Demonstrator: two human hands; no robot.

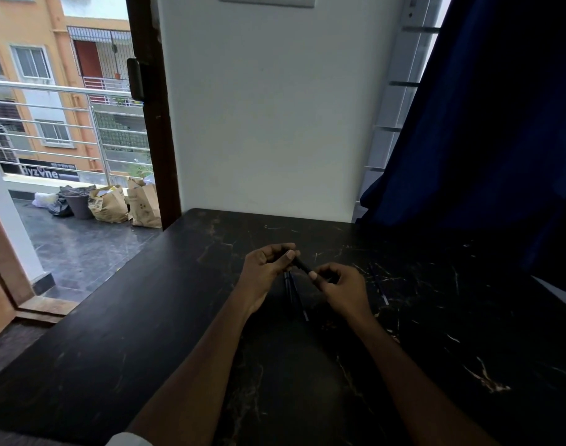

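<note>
Holding one pen (302,265), left grip (268,268), right grip (342,284), two pens (291,289) below

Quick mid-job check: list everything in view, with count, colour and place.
held pen: one, black, in the air between both hands
pens on table: seemingly two, dark, side by side beneath the hands
loose pen: one, dark, on the table right of the right hand
table: one, black with pale veins, foreground
wall: one, white, behind the table
curtain: one, dark blue, far right
door frame: one, dark brown, left of the wall
paper bags: two, brown, balcony floor
bin: one, grey, left of the bags
railing: one, steel grey, balcony edge
left hand: one, grips the pen's far end
right hand: one, pinches the pen's near end
</note>
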